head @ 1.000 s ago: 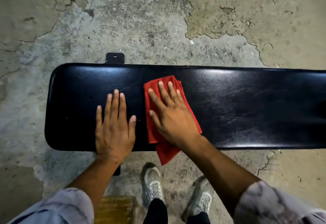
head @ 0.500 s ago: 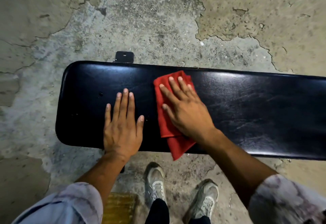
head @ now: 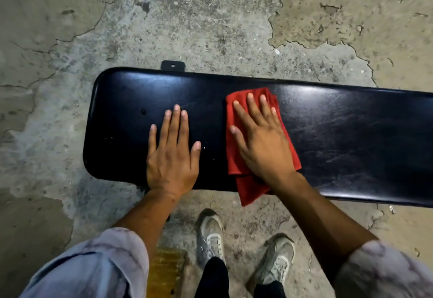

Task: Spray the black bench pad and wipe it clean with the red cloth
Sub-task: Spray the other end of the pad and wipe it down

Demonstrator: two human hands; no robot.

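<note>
I am looking down at the black bench pad point(head: 328, 147). It is lying flat, and its long side is running from left to right, tipping a little lower toward the right. Its rounded end is sitting out to the left of my left hand point(head: 172, 157). The other end is going off the right edge.

My right hand point(head: 262, 143) is pressing flat on the red cloth point(head: 236, 157), with the fingers spread apart. It is not squeezing the cloth, only pushing it down onto the pad. The cloth is folded and long from far to near. Its far end is peeking out past my fingertips, and its near corner is hanging off the pad's near edge, just below my wrist.

My left hand is lying open and flat on the bare pad, just beside the cloth and not touching it. It is holding nothing. A few small wet drops point(head: 143, 111) are sitting on the pad to the left of this hand.

I am not finding any words or labels to read.

My two grey shoes point(head: 210, 239) are standing on the cracked floor point(head: 187, 28) below my hands.
</note>
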